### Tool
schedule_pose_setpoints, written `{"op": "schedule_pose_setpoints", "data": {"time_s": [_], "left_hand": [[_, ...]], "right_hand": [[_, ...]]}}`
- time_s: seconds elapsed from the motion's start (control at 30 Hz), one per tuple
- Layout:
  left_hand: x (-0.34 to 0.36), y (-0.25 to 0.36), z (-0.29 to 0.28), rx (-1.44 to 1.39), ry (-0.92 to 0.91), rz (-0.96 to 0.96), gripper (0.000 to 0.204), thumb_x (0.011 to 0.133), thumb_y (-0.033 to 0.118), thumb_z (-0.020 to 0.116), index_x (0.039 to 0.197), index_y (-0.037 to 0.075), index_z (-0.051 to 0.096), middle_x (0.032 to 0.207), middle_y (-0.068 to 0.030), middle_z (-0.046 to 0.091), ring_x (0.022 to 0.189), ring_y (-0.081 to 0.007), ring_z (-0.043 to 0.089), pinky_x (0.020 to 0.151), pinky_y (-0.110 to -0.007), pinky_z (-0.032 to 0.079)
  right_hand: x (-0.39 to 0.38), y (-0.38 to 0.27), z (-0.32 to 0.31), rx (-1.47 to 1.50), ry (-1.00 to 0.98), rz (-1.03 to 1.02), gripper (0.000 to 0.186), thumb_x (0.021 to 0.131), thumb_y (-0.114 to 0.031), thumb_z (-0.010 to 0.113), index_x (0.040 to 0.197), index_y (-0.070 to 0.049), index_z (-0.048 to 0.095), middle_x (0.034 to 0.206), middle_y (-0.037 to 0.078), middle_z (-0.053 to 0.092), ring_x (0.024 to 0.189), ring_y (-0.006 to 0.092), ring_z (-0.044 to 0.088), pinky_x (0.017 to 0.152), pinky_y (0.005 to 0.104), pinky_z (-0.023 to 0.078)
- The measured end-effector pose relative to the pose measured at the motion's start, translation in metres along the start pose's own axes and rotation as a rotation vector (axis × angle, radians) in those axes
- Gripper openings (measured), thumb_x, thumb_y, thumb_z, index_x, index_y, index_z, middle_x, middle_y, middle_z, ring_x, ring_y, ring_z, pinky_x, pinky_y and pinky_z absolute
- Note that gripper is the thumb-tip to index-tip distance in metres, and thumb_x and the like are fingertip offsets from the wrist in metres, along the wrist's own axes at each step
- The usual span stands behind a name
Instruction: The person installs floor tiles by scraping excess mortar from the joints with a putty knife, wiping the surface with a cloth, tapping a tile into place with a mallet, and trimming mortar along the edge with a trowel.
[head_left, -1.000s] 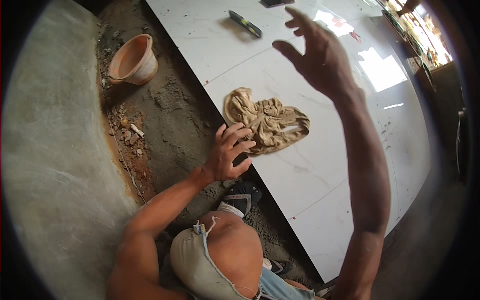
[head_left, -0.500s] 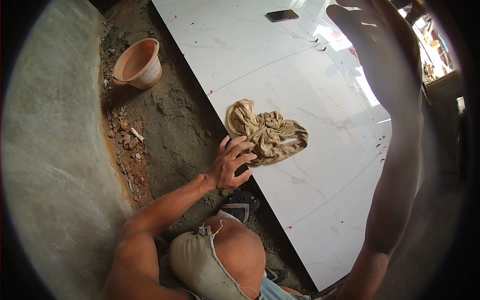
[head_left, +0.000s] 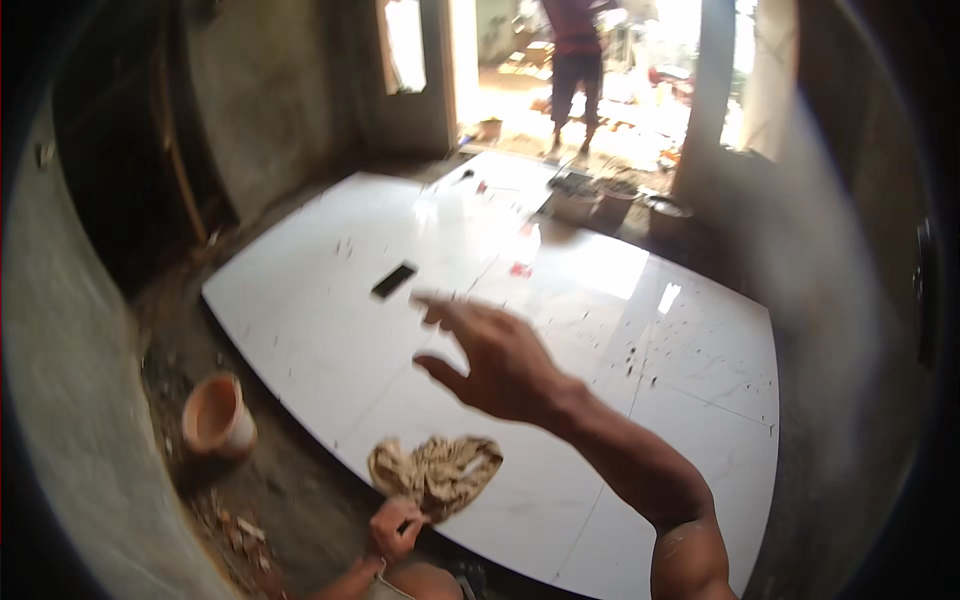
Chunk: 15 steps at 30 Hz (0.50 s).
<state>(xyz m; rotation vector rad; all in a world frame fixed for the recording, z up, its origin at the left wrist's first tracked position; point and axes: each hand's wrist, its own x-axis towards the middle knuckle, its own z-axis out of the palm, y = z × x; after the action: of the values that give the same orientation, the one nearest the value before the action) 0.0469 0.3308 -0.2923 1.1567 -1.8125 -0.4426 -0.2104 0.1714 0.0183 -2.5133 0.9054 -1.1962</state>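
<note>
My right hand point(head_left: 495, 362) reaches out above the white tiled floor point(head_left: 520, 480), open, thumb and fingers apart, holding nothing. Just beyond its fingertips, a dark phone point(head_left: 394, 281) lies on the tiles. A crumpled tan cloth point(head_left: 440, 472) rests by the tiles' near left edge. At the cloth's near side my left hand point(head_left: 397, 527) is closed, with its fingers curled against the fabric and seeming to pinch it. Motion blur softens both hands.
An orange-pink bucket point(head_left: 218, 415) stands on rough ground beside the left wall point(head_left: 75, 400). More buckets point(head_left: 612, 205) line the tiles' far edge. Outside the bright doorway stands a person point(head_left: 577, 70). Small dark bits and red scraps point(head_left: 521, 269) dot the tiles.
The view has swung up, bringing in the doorway and person. My right hand has come from the upper right over the tiles near the phone. My left hand's fingers have closed at the cloth.
</note>
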Motion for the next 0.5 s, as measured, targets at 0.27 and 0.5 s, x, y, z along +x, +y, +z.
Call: {"op": "schedule_pose_setpoints", "data": {"time_s": [0.27, 0.5], "left_hand": [[0.055, 0.014, -0.050, 0.231, -0.191, -0.618, 0.040, 0.097, 0.042, 0.068, 0.104, 0.003, 0.072, 0.101, -0.0132, 0.072, 0.088, -0.0241, 0.069, 0.077, -0.042, 0.055], [0.068, 0.230, -0.162, -0.110, -0.435, -1.028, 0.040, 0.099, 0.036, 0.065, 0.120, 0.002, 0.068, 0.110, -0.0188, 0.070, 0.090, -0.0295, 0.070, 0.077, -0.040, 0.055]], "right_hand": [[-0.059, 0.000, -0.124, 0.123, -0.213, 0.294, 0.024, 0.092, -0.019, 0.072, 0.088, -0.005, 0.053, 0.086, 0.010, 0.062, 0.081, 0.0330, 0.064, 0.069, 0.0451, 0.051], [-0.241, -0.081, -0.136, -0.137, -0.852, 1.298, 0.038, 0.095, -0.033, 0.065, 0.126, -0.011, 0.063, 0.114, 0.017, 0.071, 0.113, 0.0359, 0.066, 0.095, 0.0550, 0.049]]}}
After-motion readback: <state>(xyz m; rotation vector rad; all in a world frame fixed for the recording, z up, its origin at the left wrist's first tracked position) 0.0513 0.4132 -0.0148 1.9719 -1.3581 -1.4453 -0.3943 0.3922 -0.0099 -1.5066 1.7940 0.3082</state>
